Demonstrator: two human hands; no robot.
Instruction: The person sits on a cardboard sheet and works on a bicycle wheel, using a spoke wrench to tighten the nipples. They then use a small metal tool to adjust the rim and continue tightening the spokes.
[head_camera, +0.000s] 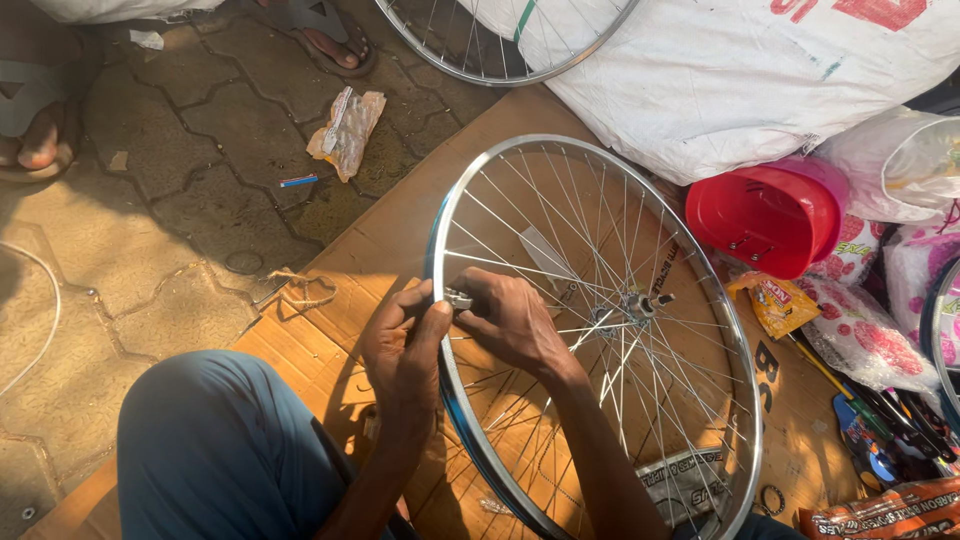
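Note:
A spoked bicycle wheel (700, 300) with a shiny metal rim and a blue inner band stands tilted on a cardboard sheet (400, 215), its hub (640, 303) near the centre. My left hand (405, 345) grips the rim's left edge from outside. Reaching in among the spokes, my right hand (512, 318) pinches a small metal tool (459, 298) against the rim. My knee in blue trousers (215, 450) fills the lower left.
A red plastic tub (765, 215), white sacks (760, 70) and floral bags lie right. Another wheel rim (500, 45) sits at top. Tools and packets (880, 440) lie lower right. Someone's sandalled feet (40, 120) rest on the paving at upper left.

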